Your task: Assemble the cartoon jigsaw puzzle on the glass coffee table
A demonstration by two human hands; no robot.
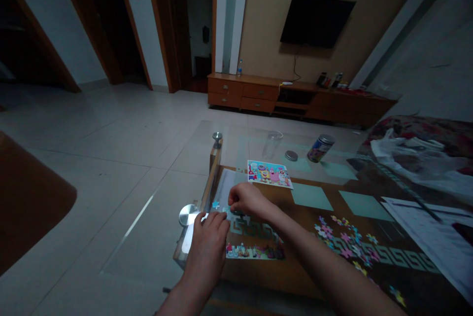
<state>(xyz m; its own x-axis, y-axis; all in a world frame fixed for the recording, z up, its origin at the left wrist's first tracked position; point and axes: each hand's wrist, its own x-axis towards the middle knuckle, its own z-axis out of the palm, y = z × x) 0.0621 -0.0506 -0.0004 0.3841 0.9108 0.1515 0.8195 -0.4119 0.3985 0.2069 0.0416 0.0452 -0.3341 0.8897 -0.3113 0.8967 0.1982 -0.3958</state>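
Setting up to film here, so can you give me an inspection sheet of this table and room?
surface: glass-topped table with a patterned border, dim light
job's things: cartoon picture card, assembled jigsaw section, loose jigsaw pieces
clutter: clear cup, printed can, round lid, white plastic bag
hands: left hand and right hand close together above the assembled section; grip cannot be told
cables: dark cable hanging below the wall TV
surroundings: tiled floor, wooden cabinet
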